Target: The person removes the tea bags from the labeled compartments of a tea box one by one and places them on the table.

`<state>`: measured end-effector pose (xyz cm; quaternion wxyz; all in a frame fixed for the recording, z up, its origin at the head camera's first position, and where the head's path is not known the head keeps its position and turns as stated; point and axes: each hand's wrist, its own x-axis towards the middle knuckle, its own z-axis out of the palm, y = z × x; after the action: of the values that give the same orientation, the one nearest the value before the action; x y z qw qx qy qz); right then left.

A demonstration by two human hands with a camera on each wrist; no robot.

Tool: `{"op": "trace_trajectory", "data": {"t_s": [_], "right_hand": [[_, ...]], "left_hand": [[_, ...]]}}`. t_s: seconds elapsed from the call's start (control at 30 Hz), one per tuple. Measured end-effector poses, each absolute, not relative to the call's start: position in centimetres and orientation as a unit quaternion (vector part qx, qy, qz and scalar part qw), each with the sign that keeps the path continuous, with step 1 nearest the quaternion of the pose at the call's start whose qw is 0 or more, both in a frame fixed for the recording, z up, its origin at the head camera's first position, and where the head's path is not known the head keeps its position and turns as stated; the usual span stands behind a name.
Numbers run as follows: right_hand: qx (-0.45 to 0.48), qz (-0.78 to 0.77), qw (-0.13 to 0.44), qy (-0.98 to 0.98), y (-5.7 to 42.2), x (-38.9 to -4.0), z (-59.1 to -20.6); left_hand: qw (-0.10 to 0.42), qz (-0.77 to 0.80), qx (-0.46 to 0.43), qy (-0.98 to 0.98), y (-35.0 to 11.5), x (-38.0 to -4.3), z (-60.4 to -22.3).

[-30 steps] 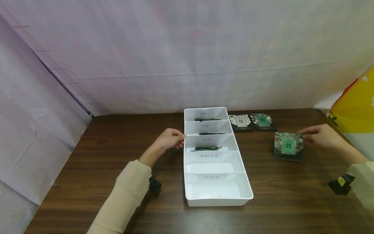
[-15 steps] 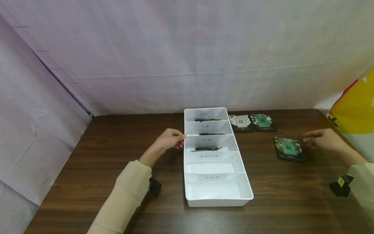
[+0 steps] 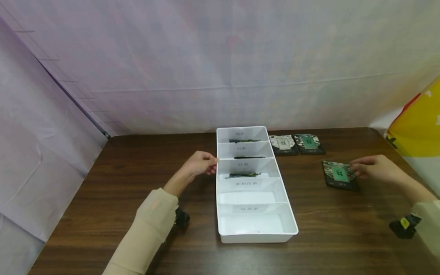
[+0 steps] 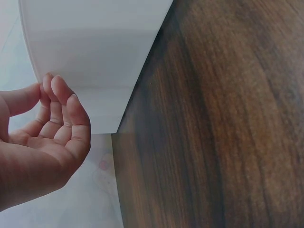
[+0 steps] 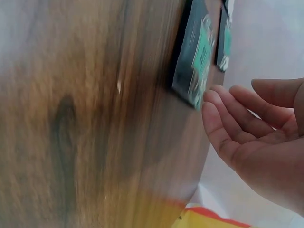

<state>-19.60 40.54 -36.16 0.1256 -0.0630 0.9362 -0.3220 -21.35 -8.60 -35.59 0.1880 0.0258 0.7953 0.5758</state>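
A white divided box (image 3: 258,238) stands lengthwise on the table, its compartments carrying Chinese tea labels. My left hand (image 3: 201,163) pinches its left rim between thumb and fingertips; in the left wrist view the fingers lie on the outer wall (image 4: 95,57). To the right of the box, a dark tea packet (image 3: 338,175) with a green label lies flat. The fingertips of my right hand (image 3: 374,168) are right at its upper right corner. In the right wrist view the thumb stands apart from the loosely bent fingers, with nothing between them.
Thin dark packets stand in the three far compartments, such as this packet (image 3: 245,174). Behind the box's right side lie a white-labelled packet (image 3: 283,145) and a green-labelled packet (image 3: 309,144). A pale curtain (image 3: 206,76) hangs behind the table; yellow cloth (image 3: 416,126) hangs at right.
My right hand held the green-labelled tea packet by its corner, then let it go flat on the table and drew off right. Now the hand is back at that corner. The left hand stays still.
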Motion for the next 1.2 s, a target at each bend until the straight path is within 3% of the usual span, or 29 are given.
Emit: {"op": "trace_trajectory", "data": {"t_s": [0.33, 0.63, 1.2], "right_hand": [[-0.074, -0.316, 0.162, 0.932, 38.4, -18.1, -35.5], [-0.083, -0.336, 0.173, 0.922, 37.4, -17.3, -36.1], [-0.073, -0.324, 0.166, 0.928, 38.3, -17.8, -36.3]], "left_hand": [[0.179, 0.583, 0.042, 0.791, -8.9, -22.1, -36.9], [0.189, 0.581, 0.026, 0.791, -8.6, -21.4, -35.8], [0.188, 0.578, 0.024, 0.793, -8.7, -21.4, -35.8]]}}
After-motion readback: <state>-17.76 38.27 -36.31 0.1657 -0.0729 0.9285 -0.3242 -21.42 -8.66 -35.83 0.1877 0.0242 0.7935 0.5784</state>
